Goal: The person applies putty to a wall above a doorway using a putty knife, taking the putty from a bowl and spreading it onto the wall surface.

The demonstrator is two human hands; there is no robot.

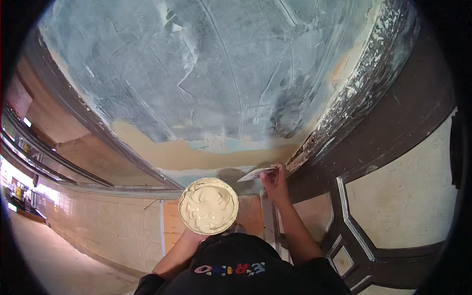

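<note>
A round tub of cream putty [209, 206] is held up in front of my chest. My left hand [195, 236] grips it from below and behind, its fingers mostly hidden under the tub. To the right, my right hand [277, 186] is closed on a flat, pale putty spreader [255, 173]. The spreader's blade points left, close to the lower part of the wall [221, 93]. That wall is grey-blue with ridged trowel marks, and a tan band crosses it low down. Whether the blade touches the wall I cannot tell.
A dark door frame with rough, white-flecked edging [361, 83] borders the wall on the right. Beyond it stands a dark brown door with pale panels [398, 196]. On the left are a brown window frame [93, 118] and beige wall tiles [113, 216]. An orange printed sheet [171, 221] is behind the tub.
</note>
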